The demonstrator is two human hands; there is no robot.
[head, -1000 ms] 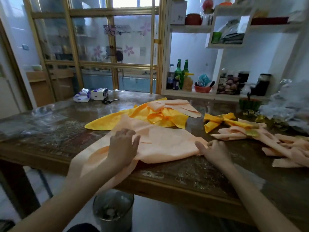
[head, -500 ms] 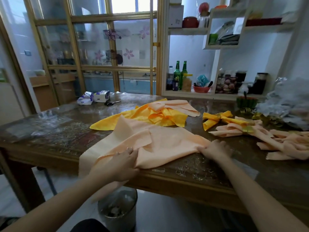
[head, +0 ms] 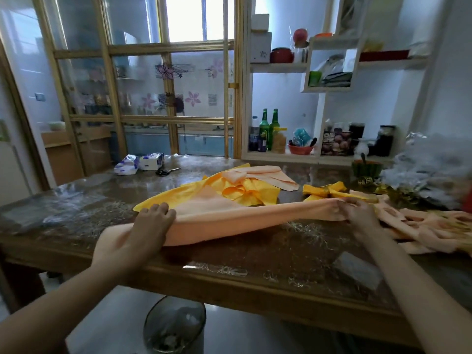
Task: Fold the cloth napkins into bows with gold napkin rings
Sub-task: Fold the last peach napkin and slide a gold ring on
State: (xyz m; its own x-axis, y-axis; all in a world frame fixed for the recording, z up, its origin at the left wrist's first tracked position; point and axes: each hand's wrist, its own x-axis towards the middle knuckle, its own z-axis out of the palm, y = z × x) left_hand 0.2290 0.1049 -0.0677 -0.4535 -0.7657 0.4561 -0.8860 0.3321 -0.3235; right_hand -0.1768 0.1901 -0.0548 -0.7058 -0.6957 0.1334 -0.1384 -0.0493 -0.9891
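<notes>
1. Your left hand [head: 153, 221] reaches forward, palm down, its fingers curled over the top fold of the peach napkin [head: 229, 218] and grasping it.
2. Your right hand [head: 357, 213] is out to the right, fingers pinching the napkin's other end.
3. The napkin runs as a long band between both hands, over the near half of the counter [head: 255, 254], in front of the yellow napkins [head: 245, 194].
4. Your left hand hides part of the cloth's left end.
5. You cannot tell whether the band's lower edge touches the counter.
6. The gold rings [head: 365, 180] are blurred, and the peach bows [head: 434, 226] are cut off at the right edge.
</notes>
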